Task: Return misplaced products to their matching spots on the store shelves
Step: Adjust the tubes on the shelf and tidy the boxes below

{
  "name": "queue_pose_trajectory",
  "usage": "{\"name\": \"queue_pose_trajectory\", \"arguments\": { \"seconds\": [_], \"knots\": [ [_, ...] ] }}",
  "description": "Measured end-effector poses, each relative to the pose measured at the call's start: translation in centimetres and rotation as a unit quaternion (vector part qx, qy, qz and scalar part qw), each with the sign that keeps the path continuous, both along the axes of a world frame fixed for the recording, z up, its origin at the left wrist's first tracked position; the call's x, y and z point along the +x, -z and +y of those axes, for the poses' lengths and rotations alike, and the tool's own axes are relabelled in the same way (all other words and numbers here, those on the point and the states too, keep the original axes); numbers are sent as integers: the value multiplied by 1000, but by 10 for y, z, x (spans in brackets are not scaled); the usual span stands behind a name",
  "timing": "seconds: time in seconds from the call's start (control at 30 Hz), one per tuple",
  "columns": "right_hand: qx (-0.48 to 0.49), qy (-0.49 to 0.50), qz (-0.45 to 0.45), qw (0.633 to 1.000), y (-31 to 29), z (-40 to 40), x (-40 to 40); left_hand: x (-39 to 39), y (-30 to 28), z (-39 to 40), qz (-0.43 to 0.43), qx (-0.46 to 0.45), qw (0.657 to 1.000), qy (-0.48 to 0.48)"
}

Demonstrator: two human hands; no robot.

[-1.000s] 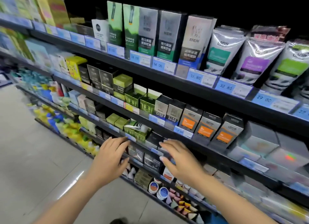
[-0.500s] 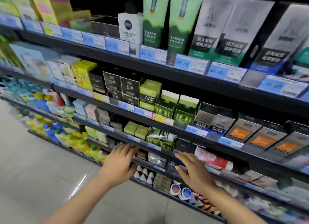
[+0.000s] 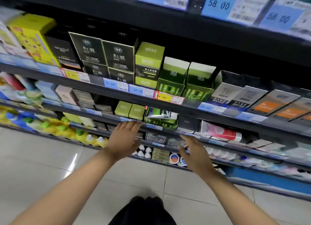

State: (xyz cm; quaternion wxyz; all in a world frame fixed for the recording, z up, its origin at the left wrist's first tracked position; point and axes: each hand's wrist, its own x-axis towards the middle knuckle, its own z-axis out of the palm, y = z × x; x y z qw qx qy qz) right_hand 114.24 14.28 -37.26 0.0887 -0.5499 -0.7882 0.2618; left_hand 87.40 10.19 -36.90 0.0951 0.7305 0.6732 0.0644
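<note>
A green and silver tube [image 3: 160, 115] lies on its side on top of green boxes on the third shelf. To its right a pink and red tube [image 3: 218, 131] lies flat across grey boxes. My left hand [image 3: 123, 140] reaches with straight fingers up to the shelf edge [image 3: 107, 118], just left of and below the green tube, and holds nothing. My right hand [image 3: 191, 150] is stretched flat toward the shelf edge left of the pink tube, also with nothing in it.
Black, green and grey boxes [image 3: 117, 55] fill the shelf above, with blue price tags [image 3: 138, 90] on its rim. Yellow bottles [image 3: 67, 130] and small white tubes [image 3: 143, 150] stand on the low shelves. Grey floor tiles [image 3: 42, 159] lie to the left.
The view has moved in closer to the shelves and tilted down. Both hands have risen toward the third shelf edge, fingers still straight and holding nothing.
</note>
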Motion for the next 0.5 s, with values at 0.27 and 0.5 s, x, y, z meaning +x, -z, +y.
{"name": "queue_pose_trajectory", "arguments": {
  "seconds": [0.27,0.5],
  "knots": [
    [35,49,24,998,49,49,-16,1,59,50,-26,3,998,-54],
    [82,53,37,995,82,75,-27,5,100,78,-39,67,996,-52]
  ]
}}
